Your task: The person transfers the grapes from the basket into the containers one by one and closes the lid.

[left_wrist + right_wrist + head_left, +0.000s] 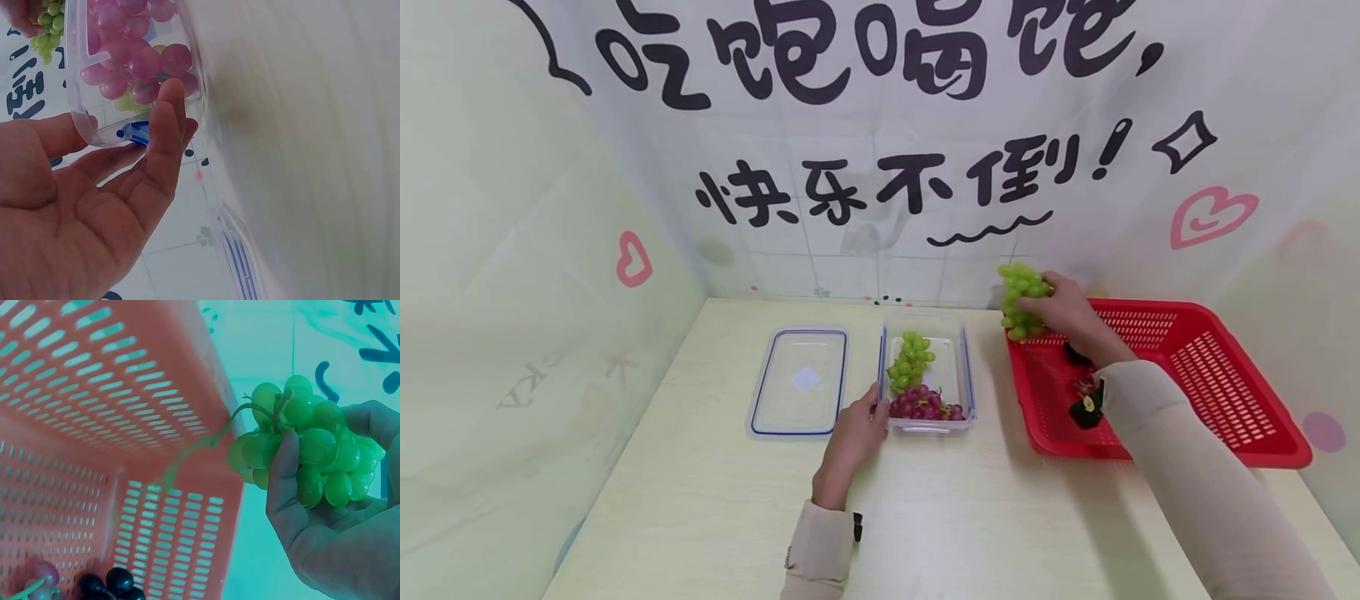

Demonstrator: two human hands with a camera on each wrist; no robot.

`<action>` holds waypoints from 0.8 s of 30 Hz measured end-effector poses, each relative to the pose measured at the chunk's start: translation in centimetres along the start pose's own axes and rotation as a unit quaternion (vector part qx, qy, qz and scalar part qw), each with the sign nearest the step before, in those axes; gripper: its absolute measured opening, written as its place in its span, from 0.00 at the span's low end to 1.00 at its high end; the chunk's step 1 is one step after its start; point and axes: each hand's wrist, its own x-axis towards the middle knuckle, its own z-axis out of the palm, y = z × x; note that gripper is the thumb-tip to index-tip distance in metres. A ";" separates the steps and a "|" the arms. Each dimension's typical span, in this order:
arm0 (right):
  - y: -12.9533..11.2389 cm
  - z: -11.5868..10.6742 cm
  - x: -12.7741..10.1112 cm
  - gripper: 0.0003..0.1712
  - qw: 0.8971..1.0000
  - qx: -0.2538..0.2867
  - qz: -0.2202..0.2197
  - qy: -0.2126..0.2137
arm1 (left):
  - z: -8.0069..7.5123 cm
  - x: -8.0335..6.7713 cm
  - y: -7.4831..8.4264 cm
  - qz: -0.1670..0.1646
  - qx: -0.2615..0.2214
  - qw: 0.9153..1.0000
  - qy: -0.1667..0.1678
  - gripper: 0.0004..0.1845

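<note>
My right hand (1070,317) cups a green grape bunch (1021,300), fingers curled around it; the grapes look soft and easily crushed, so I judge cradling from below best. My left hand (852,437), fingers straight, steadies the clear container (967,379) on the table (715,508)

Two bunches of green grapes, one (1021,300) held above the one red slotted plastic basket (1217,375), one (910,357) left of it in the one clear plastic container (964,367), one red grape bunch (923,405) there too, one clear blue-rimmed lid (801,382) farther left, two bare hands, left hand (854,433), right hand (1071,317).
</note>
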 end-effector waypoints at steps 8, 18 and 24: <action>-1.4 0.8 -0.2 0.34 1.000 0.019 0.006 -0.009 | 0.0 0.0 0.0 -0.003 -0.001 1.000 0.001 0.28; -2.5 2.4 0.1 0.32 0.999 0.040 0.003 -0.026 | 0.0 0.0 -0.1 -0.004 -0.007 1.000 0.000 0.27; -3.0 3.6 0.3 0.31 0.998 0.052 -0.004 -0.037 | 0.0 0.0 -0.1 -0.003 -0.003 1.000 0.000 0.27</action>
